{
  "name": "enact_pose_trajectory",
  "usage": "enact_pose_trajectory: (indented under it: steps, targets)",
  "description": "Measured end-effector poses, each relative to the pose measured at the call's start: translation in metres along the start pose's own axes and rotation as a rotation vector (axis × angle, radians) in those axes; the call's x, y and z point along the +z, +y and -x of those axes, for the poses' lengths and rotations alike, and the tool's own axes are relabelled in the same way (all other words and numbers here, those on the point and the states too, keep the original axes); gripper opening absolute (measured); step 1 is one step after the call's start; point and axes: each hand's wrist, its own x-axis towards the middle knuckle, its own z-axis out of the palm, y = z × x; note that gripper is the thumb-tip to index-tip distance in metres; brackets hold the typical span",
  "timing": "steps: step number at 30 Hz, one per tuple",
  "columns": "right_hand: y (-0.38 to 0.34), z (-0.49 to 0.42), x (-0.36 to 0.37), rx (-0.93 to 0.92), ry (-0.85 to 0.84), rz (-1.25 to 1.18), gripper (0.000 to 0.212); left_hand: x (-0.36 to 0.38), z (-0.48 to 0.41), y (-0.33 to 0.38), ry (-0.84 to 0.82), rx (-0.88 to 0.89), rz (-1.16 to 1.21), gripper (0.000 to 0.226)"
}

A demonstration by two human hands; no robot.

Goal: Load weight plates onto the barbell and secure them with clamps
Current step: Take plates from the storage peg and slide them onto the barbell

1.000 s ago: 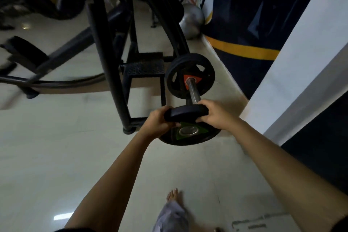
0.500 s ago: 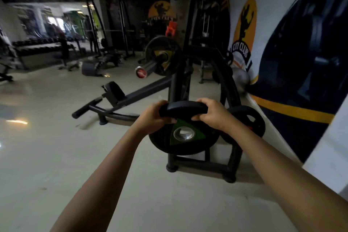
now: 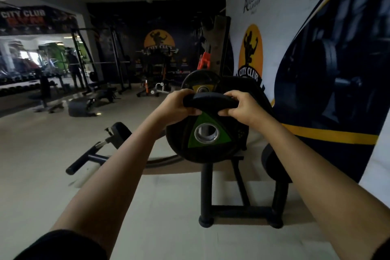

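Before the black rack point(image 3: 205, 192), gripped the weight plate point(image 3: 205, 139) upright by its top rim, left hand point(image 3: 179, 106) and right hand point(image 3: 242, 106) fingers curled tight; likely heavy, rigid, best held at both rim handholds.

Both hands on one black weight plate point(image 3: 205, 139), held upright in the air at arm's length. Left hand point(image 3: 177, 104) and right hand point(image 3: 242, 107) wrap its top rim handle from either side, fingers curled over. Plate has a green triangle around a steel-ringed centre hole, face toward camera. Directly behind it: a second black plate with yellow marking point(image 3: 199, 82), mounted higher up on a dark machine frame point(image 3: 238, 211) standing on the pale floor point(image 3: 42, 164). Low black lever arm point(image 3: 92, 158) lies left of the frame. Wall mural with "CITY CLUB" logo point(image 3: 250, 57) on the right. Background racks dim and blurred.
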Motion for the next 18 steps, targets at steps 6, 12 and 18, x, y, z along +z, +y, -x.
enact_pose_trajectory:
  steps: [6,12,18]
  targets:
    - [-0.008,-0.036,0.003,0.032,0.054,0.058,0.038,-0.010,-0.041,-0.020,-0.041,0.025,0.023,0.054]
    - [-0.003,-0.060,0.004,0.027,0.062,0.067,0.035,-0.009,-0.068,-0.034,-0.047,0.022,0.057,0.052]
    - [0.016,-0.093,0.013,0.037,0.108,0.181,0.045,0.003,-0.101,-0.057,-0.028,0.027,0.011,0.054]
